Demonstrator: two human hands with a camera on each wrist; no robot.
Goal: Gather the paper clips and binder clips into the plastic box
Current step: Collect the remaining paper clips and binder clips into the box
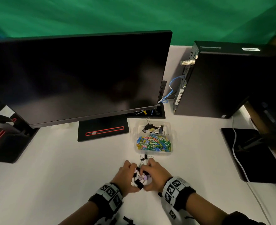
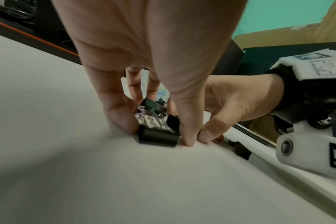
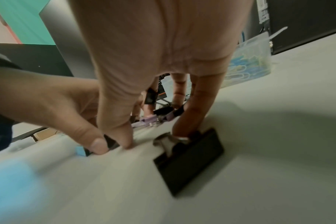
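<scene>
- The left hand [image 1: 125,177] and the right hand [image 1: 155,173] stand side by side on the white counter [image 1: 56,176], fingers curled inward and cupped round a small heap of binder clips [image 1: 139,177], black and lilac, which they hold between them.
- Both thumbs press down on the counter at the near side of the heap, their tips just beside each other.
- In the left wrist view a black binder clip [image 2: 158,137] sits at the near edge of the heap, between the left little finger and the left thumb, touching the counter.
- In the right wrist view a larger black binder clip [image 3: 190,160] lies on the counter under the right hand's outer fingers, its silver handle touching a fingertip.
- Two more loose binder clips [image 1: 143,158] lie just beyond the fingertips, between the hands and the box.
- The clear plastic box [image 1: 173,135] stands a little further away, right of the monitor foot. Its near part is filled with coloured paper clips [image 1: 154,142], and its far part holds black binder clips [image 1: 153,128].
- A dark monitor [image 1: 78,75] fills the far left; a black computer case [image 1: 231,82] stands far right, with a blue cable [image 1: 171,88] at its rear.
- A black mat [image 1: 255,153] lies on the right, crossed by a white cable [image 1: 236,153].
</scene>
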